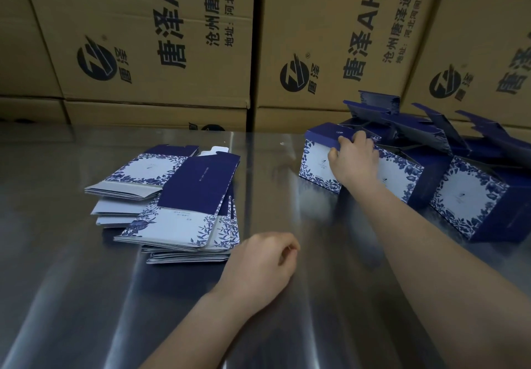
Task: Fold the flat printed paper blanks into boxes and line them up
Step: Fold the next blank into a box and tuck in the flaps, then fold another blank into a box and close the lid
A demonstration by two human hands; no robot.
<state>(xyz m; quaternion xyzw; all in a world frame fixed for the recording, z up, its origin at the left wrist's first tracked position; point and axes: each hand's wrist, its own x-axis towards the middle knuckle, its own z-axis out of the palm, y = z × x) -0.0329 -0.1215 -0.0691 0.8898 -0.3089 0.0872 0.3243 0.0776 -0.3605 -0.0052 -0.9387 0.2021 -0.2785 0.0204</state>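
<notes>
The fingers [343, 139] of the right hand [356, 157] were curled over the top front edge of the leftmost box [314, 164], clamped on its dark blue top panel, with the thumb down on the white flowered face. That box stood at the far right of the surface [86, 297], touching the next one in a row of folded boxes [467, 196] running off to the right. Several open flaps stood up behind the row.

The left hand [258, 262] lay near the middle of the surface, its fingers loosely curled and holding nothing. It was just beside the near corner of the stack of flat blanks [184, 196], which sat fanned and untidy left of centre. Brown cartons [143, 38] walled the far side.

The step in hand looked like setting a folded box at the end of the line and squaring it against its neighbour. The next move would call for the right hand to let go without dragging the box askew. The left hand would then need to take only the top blank from the loose stack.
</notes>
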